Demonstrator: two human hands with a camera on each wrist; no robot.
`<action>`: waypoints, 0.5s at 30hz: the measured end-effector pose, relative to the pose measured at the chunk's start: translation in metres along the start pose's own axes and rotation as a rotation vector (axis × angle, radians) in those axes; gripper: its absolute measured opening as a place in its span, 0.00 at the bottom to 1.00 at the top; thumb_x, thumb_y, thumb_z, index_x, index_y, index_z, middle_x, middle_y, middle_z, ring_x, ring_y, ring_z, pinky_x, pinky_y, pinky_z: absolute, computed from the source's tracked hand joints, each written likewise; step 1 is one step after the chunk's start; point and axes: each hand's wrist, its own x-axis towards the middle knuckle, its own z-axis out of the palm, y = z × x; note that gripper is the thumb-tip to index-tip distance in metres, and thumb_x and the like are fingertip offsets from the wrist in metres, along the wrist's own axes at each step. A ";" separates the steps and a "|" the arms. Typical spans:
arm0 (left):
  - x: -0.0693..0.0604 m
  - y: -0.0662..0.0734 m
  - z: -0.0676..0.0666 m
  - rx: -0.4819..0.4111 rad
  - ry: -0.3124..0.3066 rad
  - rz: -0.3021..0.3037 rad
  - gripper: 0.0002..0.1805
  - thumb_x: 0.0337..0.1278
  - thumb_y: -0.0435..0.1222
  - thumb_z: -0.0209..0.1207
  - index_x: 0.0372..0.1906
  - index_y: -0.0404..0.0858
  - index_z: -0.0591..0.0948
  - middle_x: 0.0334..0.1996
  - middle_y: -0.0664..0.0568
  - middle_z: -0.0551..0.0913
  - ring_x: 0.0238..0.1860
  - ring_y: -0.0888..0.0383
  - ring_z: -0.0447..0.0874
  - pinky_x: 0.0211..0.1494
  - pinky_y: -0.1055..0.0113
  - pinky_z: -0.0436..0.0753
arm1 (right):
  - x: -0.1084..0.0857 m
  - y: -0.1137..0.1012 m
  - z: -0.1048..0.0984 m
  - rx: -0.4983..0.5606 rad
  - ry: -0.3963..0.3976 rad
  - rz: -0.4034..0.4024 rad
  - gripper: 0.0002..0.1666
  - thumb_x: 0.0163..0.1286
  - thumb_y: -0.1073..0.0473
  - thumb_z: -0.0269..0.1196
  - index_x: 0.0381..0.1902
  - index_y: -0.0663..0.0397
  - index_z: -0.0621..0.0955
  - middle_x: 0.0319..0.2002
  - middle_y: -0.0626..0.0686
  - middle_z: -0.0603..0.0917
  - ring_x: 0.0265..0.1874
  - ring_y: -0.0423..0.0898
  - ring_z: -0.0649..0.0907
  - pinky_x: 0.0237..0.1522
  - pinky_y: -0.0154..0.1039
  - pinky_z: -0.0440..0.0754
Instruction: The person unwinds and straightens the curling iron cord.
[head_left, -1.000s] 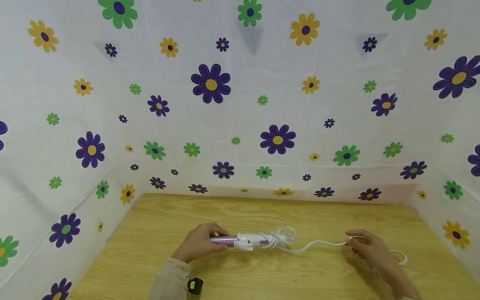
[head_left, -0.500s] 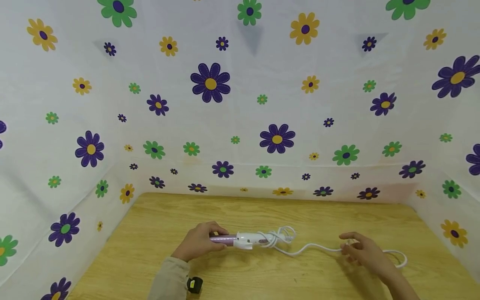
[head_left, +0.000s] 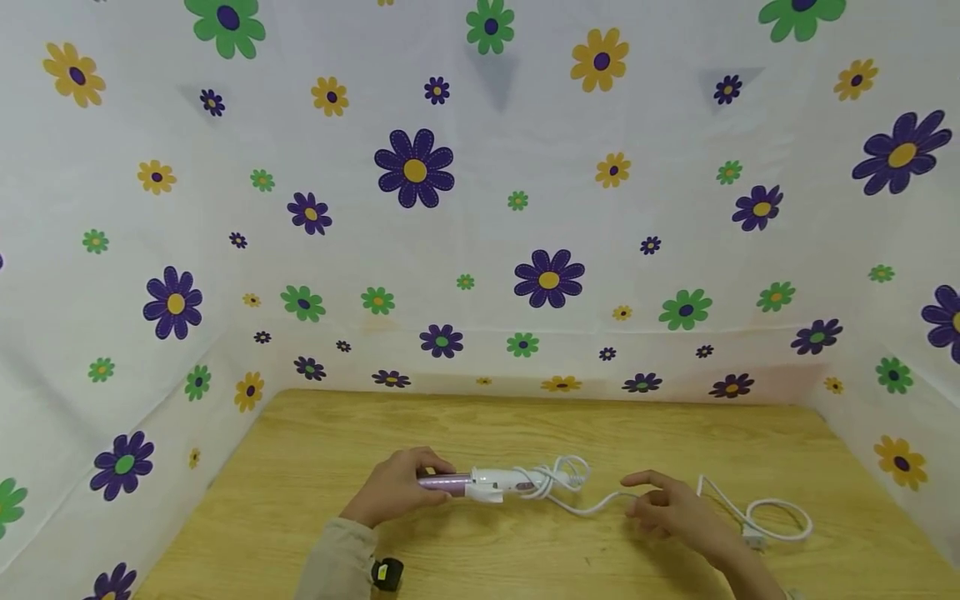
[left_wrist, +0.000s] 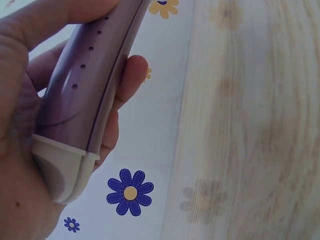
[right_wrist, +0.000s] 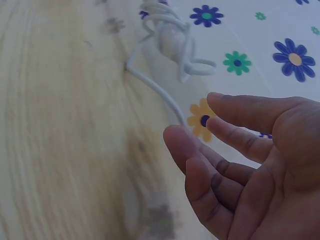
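Observation:
A hair straightener (head_left: 495, 479) with a purple barrel and white handle lies crosswise over the wooden table. My left hand (head_left: 401, 486) grips its purple end, fingers and thumb curled around the barrel. Up close in the left wrist view, the barrel (left_wrist: 87, 75) shows a row of small holes, a lengthwise seam and a white tip. White cord (head_left: 555, 479) is looped around the handle, then runs right. My right hand (head_left: 678, 515) is at that cord; thumb and fingers stand apart in the right wrist view, where the cord (right_wrist: 157, 90) passes behind a fingertip.
Right of my right hand, a loop of cord (head_left: 783, 504) ends at a white plug (head_left: 753, 538) on the table (head_left: 450, 558). A small black device (head_left: 387, 573) with a yellow mark sits at my left sleeve. Flower-printed white sheeting (head_left: 480, 233) encloses the table's back and sides.
My right hand has moved left along the cord, closer to the handle. Cord and plug now show behind it. My left hand still grips the straightener in the same place.

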 end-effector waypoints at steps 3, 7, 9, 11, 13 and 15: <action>-0.001 0.000 0.000 -0.013 0.002 0.000 0.17 0.45 0.44 0.71 0.44 0.47 0.86 0.39 0.58 0.84 0.37 0.62 0.78 0.41 0.65 0.77 | 0.009 0.003 0.011 0.018 -0.027 -0.023 0.31 0.71 0.58 0.58 0.63 0.76 0.65 0.38 0.59 0.85 0.30 0.47 0.84 0.30 0.37 0.81; -0.001 0.000 -0.001 -0.023 0.002 0.004 0.17 0.45 0.44 0.71 0.44 0.46 0.86 0.40 0.57 0.85 0.37 0.62 0.78 0.41 0.67 0.77 | 0.019 0.004 0.024 0.008 -0.031 -0.031 0.29 0.69 0.60 0.59 0.60 0.76 0.67 0.37 0.58 0.86 0.30 0.47 0.86 0.29 0.37 0.81; -0.002 0.001 -0.002 -0.021 0.004 0.009 0.17 0.45 0.43 0.71 0.44 0.46 0.86 0.40 0.57 0.85 0.37 0.62 0.78 0.40 0.67 0.76 | 0.023 0.004 0.029 0.005 -0.020 -0.025 0.27 0.68 0.62 0.59 0.59 0.76 0.68 0.36 0.58 0.86 0.29 0.47 0.86 0.28 0.37 0.81; -0.002 0.001 -0.003 -0.025 0.002 0.006 0.17 0.45 0.43 0.71 0.44 0.46 0.86 0.40 0.57 0.85 0.37 0.62 0.78 0.40 0.68 0.76 | 0.026 0.004 0.032 0.010 -0.003 -0.018 0.26 0.68 0.63 0.58 0.57 0.76 0.68 0.35 0.57 0.86 0.28 0.47 0.85 0.27 0.36 0.81; -0.002 0.001 -0.003 -0.033 -0.001 0.001 0.17 0.45 0.42 0.71 0.44 0.46 0.86 0.40 0.56 0.85 0.37 0.62 0.78 0.41 0.67 0.76 | 0.029 0.005 0.033 0.024 0.015 -0.010 0.25 0.68 0.64 0.58 0.57 0.76 0.68 0.35 0.57 0.87 0.27 0.46 0.85 0.27 0.35 0.80; -0.002 0.001 -0.003 -0.040 -0.002 0.000 0.17 0.45 0.42 0.71 0.44 0.46 0.86 0.40 0.56 0.85 0.37 0.62 0.78 0.41 0.67 0.77 | 0.031 0.007 0.034 0.043 0.032 -0.002 0.25 0.68 0.64 0.57 0.57 0.76 0.68 0.36 0.58 0.87 0.26 0.45 0.85 0.27 0.35 0.80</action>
